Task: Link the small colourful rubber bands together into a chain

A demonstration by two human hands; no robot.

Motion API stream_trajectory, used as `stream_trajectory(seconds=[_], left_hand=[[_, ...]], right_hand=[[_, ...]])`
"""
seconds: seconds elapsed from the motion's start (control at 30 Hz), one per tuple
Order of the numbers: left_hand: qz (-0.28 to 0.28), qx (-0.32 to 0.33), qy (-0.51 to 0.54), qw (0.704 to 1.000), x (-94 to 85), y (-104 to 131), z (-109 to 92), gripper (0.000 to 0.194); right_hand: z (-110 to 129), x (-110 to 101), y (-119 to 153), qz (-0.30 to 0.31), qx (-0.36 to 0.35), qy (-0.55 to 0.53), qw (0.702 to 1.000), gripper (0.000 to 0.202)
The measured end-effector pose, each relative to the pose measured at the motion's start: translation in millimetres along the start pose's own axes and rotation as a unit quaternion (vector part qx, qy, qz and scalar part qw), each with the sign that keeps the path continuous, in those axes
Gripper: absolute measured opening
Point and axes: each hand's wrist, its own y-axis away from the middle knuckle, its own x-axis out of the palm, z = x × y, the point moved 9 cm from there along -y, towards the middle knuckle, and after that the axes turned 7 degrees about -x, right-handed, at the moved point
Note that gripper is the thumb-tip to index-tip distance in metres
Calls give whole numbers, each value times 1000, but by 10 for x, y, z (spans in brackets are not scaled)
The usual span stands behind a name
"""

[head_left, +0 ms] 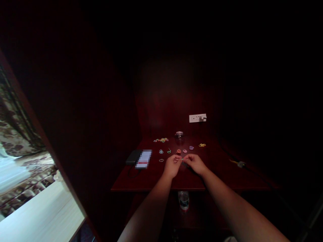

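My left hand (173, 164) and my right hand (194, 163) meet above the dark red desk, thumbs and fingers pinched together. Between the fingertips they share a small green band (182, 159), mostly covered by the fingers. Just beyond lie little heaps of coloured bands: orange-red bands (179, 151), pink bands (185, 151), purple bands (191, 148), green bands (169, 151) and light blue bands (161, 152). A pale loop (161, 160) rests left of my left hand. Farther right are yellow bands (202, 145), and a mixed-colour pile (161, 139) sits at the back left.
A clear jar (179, 137) with a lid stands at the back. Left on the desk (156, 183) are a blurred-out lit screen (143, 159) and a black case (133, 157). A cable (241, 164) lies right. A wall socket (197, 118) holds a plug. Below stands a container (184, 201).
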Motion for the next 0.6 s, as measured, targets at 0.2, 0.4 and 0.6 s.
stream_trajectory(seconds=[0.2,0.4,0.6], left_hand=[[0,-8,-6,1000,2,-14,28,16],[-1,-24,2,1000,6,-11,44,21],[9,-21,-16,1000,11,6,-4,14]], right_hand=[[16,-7,1,7,-13,16,1000,24],[22,-10,7,3,-5,10,1000,25],[15,-5,1,7,4,6,1000,27]])
